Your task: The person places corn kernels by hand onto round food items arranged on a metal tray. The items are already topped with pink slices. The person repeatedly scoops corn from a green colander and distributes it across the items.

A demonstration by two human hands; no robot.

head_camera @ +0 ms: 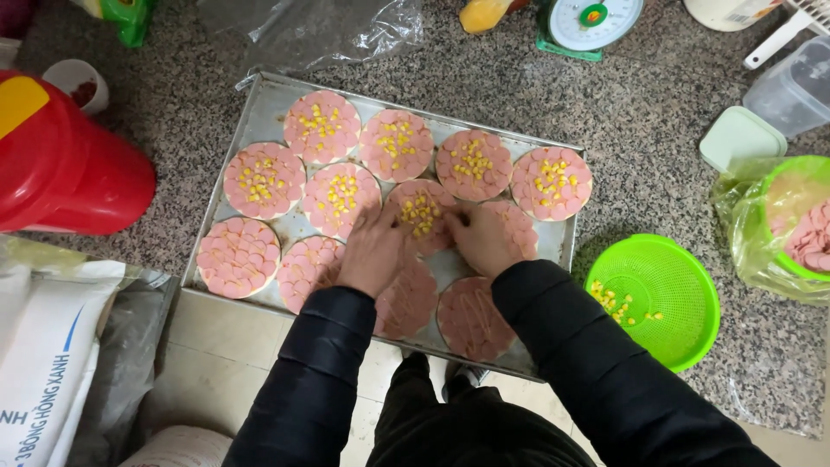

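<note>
Two hands spread yellow corn on a round pink pizza in the middle of a metal tray.

The left hand [373,251] lies flat and loose on the middle pizza [421,214], and the right hand [486,238] touches its right edge with bent fingers; neither one grips anything that I can see. The fingers sit where the corn is, likely to push it flat. The tray [259,112] is packed: the pizzas touch each other, so there is little bare metal. Its near edge hangs a bit over the counter edge, close to the person. The green strainer [664,298] with a few corn bits sits just right of the tray, easy to reach. The red bucket [65,164] stands on the left, apart from the tray.
</note>
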